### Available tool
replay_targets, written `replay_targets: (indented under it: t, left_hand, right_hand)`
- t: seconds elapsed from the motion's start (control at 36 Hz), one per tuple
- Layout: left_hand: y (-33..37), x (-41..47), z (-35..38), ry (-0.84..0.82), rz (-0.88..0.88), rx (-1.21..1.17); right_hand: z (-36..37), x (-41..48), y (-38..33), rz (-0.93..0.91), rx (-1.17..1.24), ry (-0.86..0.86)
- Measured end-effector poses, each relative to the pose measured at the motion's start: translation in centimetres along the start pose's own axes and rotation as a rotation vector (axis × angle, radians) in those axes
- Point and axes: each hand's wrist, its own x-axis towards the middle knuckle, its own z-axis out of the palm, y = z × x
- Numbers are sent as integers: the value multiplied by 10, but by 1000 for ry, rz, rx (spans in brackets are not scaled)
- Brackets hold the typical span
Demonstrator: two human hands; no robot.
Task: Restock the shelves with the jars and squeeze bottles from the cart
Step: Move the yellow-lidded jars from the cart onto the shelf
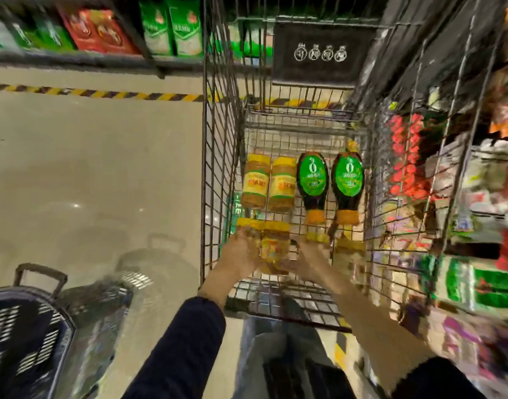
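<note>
Treat the near jars [274, 246] as glass until you know otherwise. With that amber fill and yellow lids they are probably heavy for their size, rigid, smooth-sided, and likely to break if they drop on the wire floor of the cart [218, 168]. Take each one round the body just below the lid, never by the lid alone. They lie in the lower centre of the frame, at the near end of the cart, seemingly two side by side. Your left hand [241, 251] covers the left-hand one, and its fingers appear to curl round the jar's body, though blur hides how firmly. Your right hand [307, 262] sits just right of the other jar, touching or nearly so; you cannot tell whether its fingers are spread or pinching anything. Higher in the frame two more jars [255, 182] lie side by side, untouched. To their right lie two squeeze bottles [312, 180], caps pointing down the frame. Those should be lighter and give a little under pressure, so hold them at the narrow waist above the cap.
</note>
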Motion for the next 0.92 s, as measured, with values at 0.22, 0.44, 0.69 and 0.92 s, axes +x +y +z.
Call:
replay_targets:
  t: [0.22, 0.44, 0.69, 0.92]
  left_hand:
    - [-15, 34, 16, -3, -78, -7]
    - [-23, 59, 26, -32, -157, 1]
    - [-17, 74, 37, 13, -220, 120]
    - [-20, 81, 34, 23, -239, 61]
  right_hand:
    - [32, 34, 0, 123, 71, 21]
    - [46, 67, 6, 184, 47, 24]
    - [49, 75, 4, 181, -43, 60]
    - [50, 73, 6, 180, 27, 54]
